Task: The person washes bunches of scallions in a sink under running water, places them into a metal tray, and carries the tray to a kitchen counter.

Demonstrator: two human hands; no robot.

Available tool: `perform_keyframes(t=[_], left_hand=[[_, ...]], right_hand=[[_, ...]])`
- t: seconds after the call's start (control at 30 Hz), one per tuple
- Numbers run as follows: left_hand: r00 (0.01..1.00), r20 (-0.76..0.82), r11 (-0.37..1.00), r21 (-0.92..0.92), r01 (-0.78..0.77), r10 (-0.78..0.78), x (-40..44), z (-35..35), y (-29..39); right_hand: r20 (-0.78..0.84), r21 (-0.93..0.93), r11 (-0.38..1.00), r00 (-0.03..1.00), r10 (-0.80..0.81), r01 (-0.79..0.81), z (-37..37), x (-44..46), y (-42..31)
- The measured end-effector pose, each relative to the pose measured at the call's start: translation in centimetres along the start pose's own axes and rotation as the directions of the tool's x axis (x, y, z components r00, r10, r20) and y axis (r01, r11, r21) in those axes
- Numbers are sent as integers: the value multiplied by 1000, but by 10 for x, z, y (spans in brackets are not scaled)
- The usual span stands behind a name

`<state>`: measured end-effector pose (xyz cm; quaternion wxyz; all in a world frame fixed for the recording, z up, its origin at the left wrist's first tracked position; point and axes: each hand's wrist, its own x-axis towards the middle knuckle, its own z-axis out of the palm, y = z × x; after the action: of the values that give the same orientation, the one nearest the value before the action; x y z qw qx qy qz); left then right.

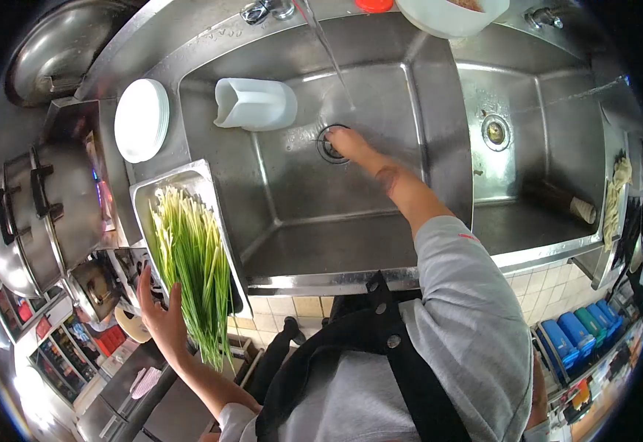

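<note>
My right hand (345, 141) reaches down to the drain (330, 153) in the floor of the large steel sink (351, 195). Its fingers are curled together over the drain, and whatever they may grip is hidden. A stream of water (326, 48) falls into the sink just beyond that hand. My left hand (163, 318) is held with thumb and fingers apart, holding nothing, beside a bunch of green onions (189, 265). These lie in a steel tray (211, 193) at the sink's left edge, their green ends hanging over its near side. A white plastic jug (262, 103) lies on its side in the sink.
A second sink basin (505, 180) adjoins on the right, with a brown cylindrical object (557, 202) inside. White plates (142, 120) are stacked at the left. Large steel pots (41, 214) stand farther left. A white bowl (450, 18) sits on the back ledge.
</note>
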<state>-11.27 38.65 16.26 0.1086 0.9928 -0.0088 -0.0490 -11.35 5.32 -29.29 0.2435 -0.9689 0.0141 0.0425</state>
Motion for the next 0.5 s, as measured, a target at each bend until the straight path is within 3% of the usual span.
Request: perform_keyframes(t=[0.07,0.17,0.27,0.37,0.5], left_hand=[[995,-8,993,-69,97,-98,-10,-3,12],[995,23,987,-119,104,-102,-18,-7,4],[996,45,990,-112,88,-83,-26,-10,5],[993,74,987,-126,101,-92,-29,-11,-2],[989,127,983,-159,95,-75,-29,-8,-1]], right_hand=[[154,-116,985,978,144,-127,19,3,-4],[93,-243,956,977,192,-165,40,8,-11],[121,-260,963,987,105,-70,36,5,-14],[31,-184,975,991,132,-124,44,1,-17],[75,-213,956,972,223,-203,57,13,-18]])
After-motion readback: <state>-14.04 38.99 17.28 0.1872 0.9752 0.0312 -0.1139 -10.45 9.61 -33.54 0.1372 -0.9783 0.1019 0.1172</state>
